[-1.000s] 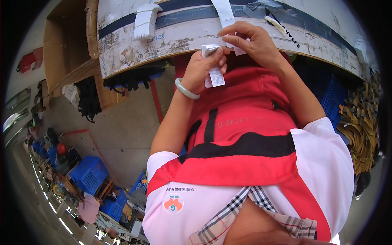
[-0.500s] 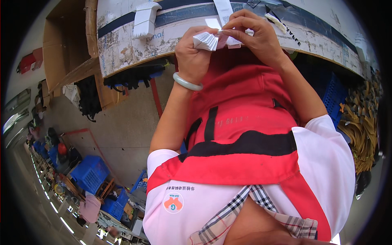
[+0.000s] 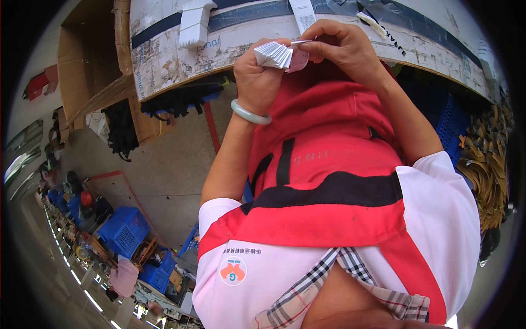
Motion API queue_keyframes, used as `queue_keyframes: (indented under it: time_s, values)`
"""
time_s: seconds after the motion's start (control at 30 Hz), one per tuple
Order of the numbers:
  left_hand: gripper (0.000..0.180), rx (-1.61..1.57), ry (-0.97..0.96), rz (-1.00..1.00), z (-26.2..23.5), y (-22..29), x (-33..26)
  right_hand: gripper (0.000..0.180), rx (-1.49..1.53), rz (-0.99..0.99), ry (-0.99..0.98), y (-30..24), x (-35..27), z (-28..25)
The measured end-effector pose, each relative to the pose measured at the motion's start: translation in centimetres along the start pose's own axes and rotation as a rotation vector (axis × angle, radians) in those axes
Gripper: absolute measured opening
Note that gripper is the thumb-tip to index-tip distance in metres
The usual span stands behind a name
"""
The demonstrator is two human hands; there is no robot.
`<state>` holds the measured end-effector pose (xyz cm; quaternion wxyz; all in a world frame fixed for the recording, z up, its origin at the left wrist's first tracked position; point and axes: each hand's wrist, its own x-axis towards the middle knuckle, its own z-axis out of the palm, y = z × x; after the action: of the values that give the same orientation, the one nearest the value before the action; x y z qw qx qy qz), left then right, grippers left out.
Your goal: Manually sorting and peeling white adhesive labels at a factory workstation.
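Observation:
My left hand [image 3: 256,79], a pale bangle [image 3: 251,112] on its wrist, is wrapped round a fanned bundle of folded white paper tags [image 3: 273,55]. Just right of it, my right hand [image 3: 346,50] pinches a thin white slip [image 3: 301,42] between thumb and fingers, seen almost edge-on. Below the slip hangs a pinkish see-through strip [image 3: 298,61]; which hand holds it is hidden. Both hands are above the worktable's near edge. On the table beyond them lie a banded stack of white paper [image 3: 195,24] and a long white printed strip [image 3: 302,14].
The worktable [image 3: 164,71] has a worn, cardboard-like top with dark tape. At its right lie a whitish piece [image 3: 371,24] and clear plastic. An open cardboard box [image 3: 90,55] stands left; blue crates [image 3: 125,230] and a person in pink [image 3: 124,277] are farther off.
My right hand has moved slightly down and right, with the thin white slip now showing at its fingertips. The pinkish strip shows more, and the bundle has tilted a little.

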<state>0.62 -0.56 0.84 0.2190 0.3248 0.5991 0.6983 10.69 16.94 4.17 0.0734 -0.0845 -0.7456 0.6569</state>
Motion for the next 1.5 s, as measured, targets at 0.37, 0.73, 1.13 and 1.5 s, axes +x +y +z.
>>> queue_keyframes:
  time_s: [0.37, 0.73, 1.13, 1.5]
  values:
    - [0.014, -0.112, 0.0, -0.048, 0.1, -0.2, -0.4, 0.018, 0.029, 0.042, -0.011, 0.1, -0.2, 0.1]
    - [0.028, -0.511, -0.062, -0.546, 0.1, 0.1, -0.3, 0.013, 0.404, 0.372, -0.421, -2.9, -0.5, -0.3]
    - [0.029, -0.612, -0.211, -0.585, 0.3, -0.9, -0.5, 0.016, -0.583, -0.155, 0.244, 3.1, 4.0, -2.3]
    - [0.018, -0.296, 0.035, -0.424, 0.6, -0.8, 0.8, 0.016, -0.53, -0.145, 0.334, 4.7, 5.8, -3.0]
